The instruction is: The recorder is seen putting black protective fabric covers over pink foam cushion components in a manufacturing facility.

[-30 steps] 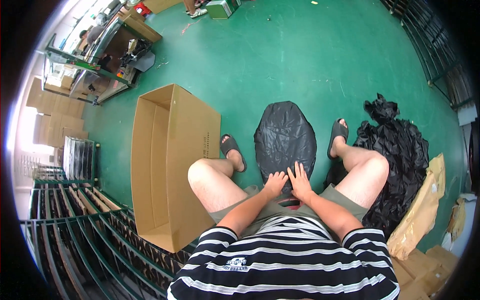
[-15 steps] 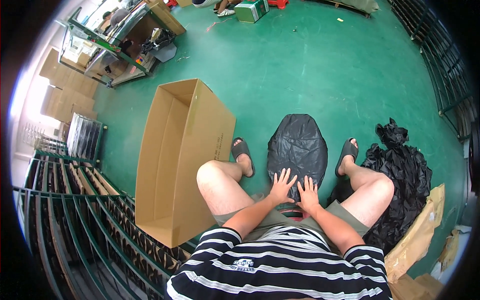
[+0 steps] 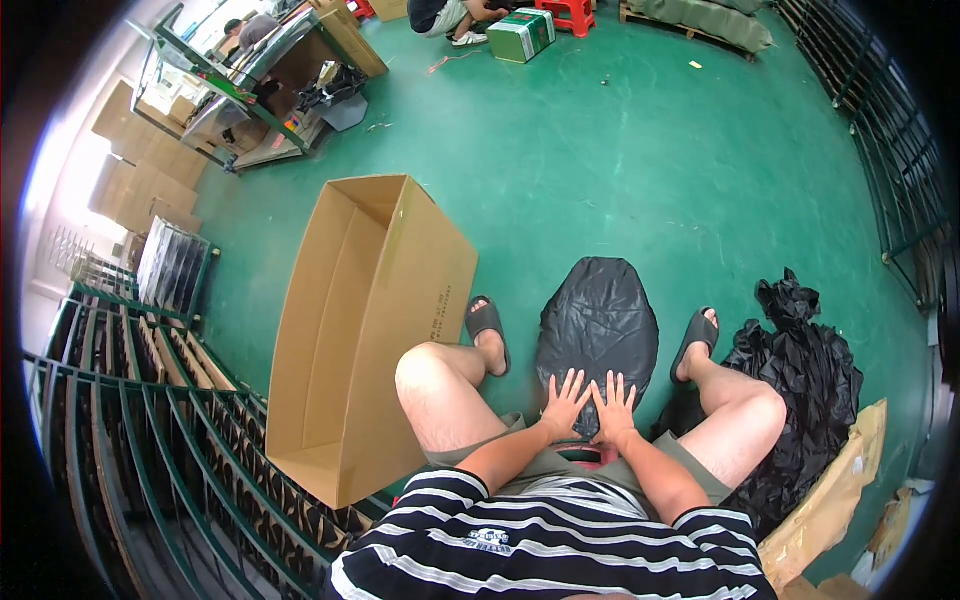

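A black plastic-wrapped bundle (image 3: 600,318), long with a rounded far end, lies on the floor between my feet. My left hand (image 3: 566,405) rests palm down on its near end, fingers spread. Beside it, my right hand (image 3: 613,403) presses flat on the same end, its fingers pointing away from me. The two hands nearly meet at the thumbs. What the plastic wraps is hidden. To the left of my knee stands a large brown cardboard box (image 3: 415,300), with its open side facing up and left.
Crumpled black plastic (image 3: 800,385) is heaped right of my leg, with brown wrapping paper (image 3: 830,490) beside it. Green metal racks (image 3: 160,440) line the left. Ahead, a person crouches by a green box (image 3: 522,36) and a red stool (image 3: 568,14). A workbench (image 3: 270,90) stands far left.
My view has tilted slightly upward, so the scene sits lower. Both hands stay flat on the bundle and have come a little closer together. More of the crouching person shows.
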### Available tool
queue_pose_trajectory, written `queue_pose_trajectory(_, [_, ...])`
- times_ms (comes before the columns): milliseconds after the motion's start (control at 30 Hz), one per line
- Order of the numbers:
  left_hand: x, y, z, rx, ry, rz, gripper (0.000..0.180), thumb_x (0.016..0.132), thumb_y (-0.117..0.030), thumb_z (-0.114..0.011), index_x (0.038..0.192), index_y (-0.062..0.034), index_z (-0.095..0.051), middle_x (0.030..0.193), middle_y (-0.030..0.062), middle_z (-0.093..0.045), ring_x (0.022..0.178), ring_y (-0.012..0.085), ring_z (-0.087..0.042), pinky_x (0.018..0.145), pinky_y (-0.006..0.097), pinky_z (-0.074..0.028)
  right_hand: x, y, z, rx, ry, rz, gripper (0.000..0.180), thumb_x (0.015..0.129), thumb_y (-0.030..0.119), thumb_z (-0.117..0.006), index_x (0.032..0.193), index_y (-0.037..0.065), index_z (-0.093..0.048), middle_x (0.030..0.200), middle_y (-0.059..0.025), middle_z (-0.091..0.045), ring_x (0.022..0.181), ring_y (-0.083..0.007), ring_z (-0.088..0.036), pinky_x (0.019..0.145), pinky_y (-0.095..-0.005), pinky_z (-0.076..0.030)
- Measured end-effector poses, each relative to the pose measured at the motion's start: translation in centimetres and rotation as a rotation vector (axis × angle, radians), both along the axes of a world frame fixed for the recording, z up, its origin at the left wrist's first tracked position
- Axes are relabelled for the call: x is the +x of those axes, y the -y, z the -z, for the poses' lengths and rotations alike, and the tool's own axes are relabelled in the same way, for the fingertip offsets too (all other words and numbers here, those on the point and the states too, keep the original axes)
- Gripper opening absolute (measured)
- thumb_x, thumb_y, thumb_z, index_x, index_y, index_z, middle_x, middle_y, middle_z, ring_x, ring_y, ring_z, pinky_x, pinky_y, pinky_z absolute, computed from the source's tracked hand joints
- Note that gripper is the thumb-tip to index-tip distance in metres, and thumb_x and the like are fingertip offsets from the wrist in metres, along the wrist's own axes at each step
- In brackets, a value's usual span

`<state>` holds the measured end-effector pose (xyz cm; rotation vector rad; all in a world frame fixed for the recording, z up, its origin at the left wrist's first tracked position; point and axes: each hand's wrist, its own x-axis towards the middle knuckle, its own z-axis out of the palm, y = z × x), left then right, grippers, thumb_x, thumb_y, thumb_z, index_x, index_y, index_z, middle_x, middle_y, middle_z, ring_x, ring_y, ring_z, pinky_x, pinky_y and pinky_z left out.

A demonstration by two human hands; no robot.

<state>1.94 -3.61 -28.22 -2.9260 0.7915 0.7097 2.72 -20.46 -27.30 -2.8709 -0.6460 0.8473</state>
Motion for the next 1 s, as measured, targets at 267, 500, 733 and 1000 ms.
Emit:
queue_pose_trajectory(267, [-1.1,0.9,1.1,0.021,0.022,-0.049,0.125,0.056,-0.053,-0.082,0.154,-0.0156,-0.013,0.159,0.0191,-0.005,0.147,0.0410,-0.001,0.107,0.072,-0.010,-0.8,0.5,1.4,0.033,0.012,0.039,0.134,0.045,0.043,-0.090,0.153,0.014,-0.016,0.158,-0.0221,-0.001,0.146,-0.0431,0.002,0.110,-0.0706,-0.004])
queue_pose_trajectory(500, [-1.2,0.4,1.3,-0.031,0.097,-0.046,0.124,0.054,-0.051,-0.083,0.153,-0.0145,-0.018,0.157,0.0215,-0.012,0.145,0.0418,-0.009,0.105,0.074,-0.014,-1.2,0.8,2.8,0.184,0.111,0.055,0.121,0.051,0.030,-0.085,0.152,0.013,-0.021,0.158,-0.0218,-0.005,0.146,-0.0417,-0.002,0.108,-0.0722,-0.005])
queue_pose_trajectory(733, [-1.6,0.1,2.3,0.004,0.167,-0.002,0.122,0.057,-0.052,-0.082,0.153,-0.0148,-0.018,0.158,0.0208,-0.011,0.145,0.0419,-0.009,0.105,0.074,-0.015,-1.7,0.5,2.9,0.162,0.147,0.059,0.125,0.049,0.026,-0.088,0.152,0.012,-0.018,0.158,-0.0211,-0.002,0.147,-0.0415,0.000,0.109,-0.0712,-0.005])
queue_pose_trajectory(1000, [-3.1,1.0,2.7,0.044,0.234,-0.052,0.117,0.062,-0.041,-0.083,0.154,-0.0183,-0.015,0.159,0.0168,-0.010,0.146,0.0401,-0.008,0.105,0.072,-0.019,-3.2,0.2,3.9,0.108,0.213,0.106,0.123,0.057,0.040,-0.088,0.153,0.015,-0.016,0.160,-0.0155,-0.001,0.147,-0.0373,0.000,0.108,-0.0720,-0.012])
